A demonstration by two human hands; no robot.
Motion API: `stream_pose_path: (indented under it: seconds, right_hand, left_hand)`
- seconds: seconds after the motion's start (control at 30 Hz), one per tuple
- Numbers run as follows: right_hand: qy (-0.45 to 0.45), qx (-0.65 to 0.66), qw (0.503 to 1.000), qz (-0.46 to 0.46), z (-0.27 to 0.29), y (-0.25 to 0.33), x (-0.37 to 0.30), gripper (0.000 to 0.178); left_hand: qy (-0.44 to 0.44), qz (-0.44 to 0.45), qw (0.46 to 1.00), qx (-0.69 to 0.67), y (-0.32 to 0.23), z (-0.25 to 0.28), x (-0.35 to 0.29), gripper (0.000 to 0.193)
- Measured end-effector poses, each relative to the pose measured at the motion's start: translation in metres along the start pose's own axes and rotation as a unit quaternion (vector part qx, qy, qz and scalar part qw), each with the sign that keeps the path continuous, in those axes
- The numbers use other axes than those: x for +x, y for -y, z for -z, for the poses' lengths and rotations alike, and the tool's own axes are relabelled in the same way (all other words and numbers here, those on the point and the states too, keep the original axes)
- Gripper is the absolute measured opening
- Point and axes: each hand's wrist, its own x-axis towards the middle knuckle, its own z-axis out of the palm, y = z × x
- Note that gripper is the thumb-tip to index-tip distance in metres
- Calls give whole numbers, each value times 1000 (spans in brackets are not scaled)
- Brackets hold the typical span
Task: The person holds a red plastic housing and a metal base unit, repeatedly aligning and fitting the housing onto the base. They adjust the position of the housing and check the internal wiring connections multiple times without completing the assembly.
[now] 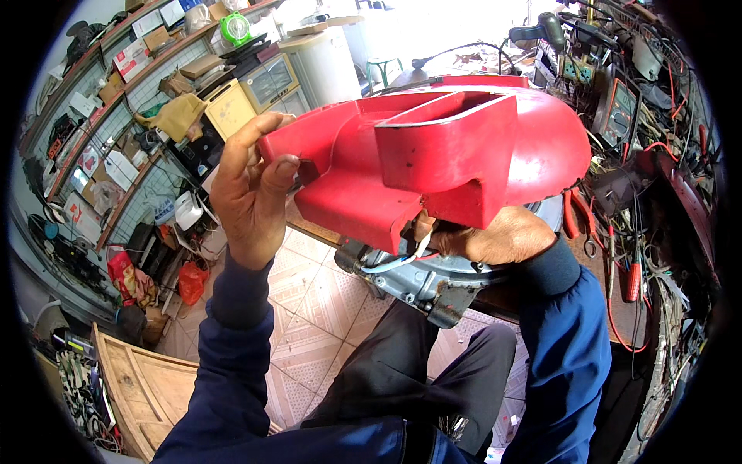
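A large glossy red plastic housing [456, 155], with a rounded dome and a boxy open slot, is tilted up over a grey metal engine-like casting [410, 282]. My left hand [251, 182] grips the housing's left edge, thumb in front and fingers behind. Under the housing's lower edge, my right hand [502, 236] is curled with its fingers mostly hidden. A fingertip shows beside a light-coloured wire [421, 246], which runs out from under the housing along the casting. What the right hand holds there is hidden.
The workbench on the right carries red-handled pliers [578, 215], a red-handled screwdriver [634, 280], a multimeter [618, 112] and tangled cables. Shelves [116, 100] crowded with boxes line the left. A wooden panel [147, 387] stands at lower left above a tiled floor [309, 309].
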Motion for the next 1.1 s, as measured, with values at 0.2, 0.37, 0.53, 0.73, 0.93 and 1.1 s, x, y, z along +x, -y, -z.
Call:
stream_pose_path:
  seconds: [0.2, 0.37, 0.53, 0.73, 0.93, 1.1]
  right_hand:
    - [-13, 25, 1000, 13, -1, 4, 0, 26]
    - [-5, 74, 996, 41, 1, 11, -2, 25]
    - [-8, 87, 995, 43, 3, 17, -4, 28]
    - [-71, 9, 994, 85, 1, 11, -2, 33]
    - [-152, -127, 972, 124, 3, 12, -5, 22]
    - [-257, -288, 911, 146, 7, -22, 0, 20]
  left_hand:
    - [4, -5, 1000, 0, 1, 1, 0, 50]
    - [6, -2, 1000, 3, 0, 1, -1, 50]
    - [8, 5, 1000, 0, 1, 3, -2, 50]
    - [4, 1, 1000, 5, 2, 2, 0, 47]
    - [-3, 7, 1000, 8, 2, 3, -3, 47]
    - [2, -7, 1000, 15, 4, 3, 0, 45]
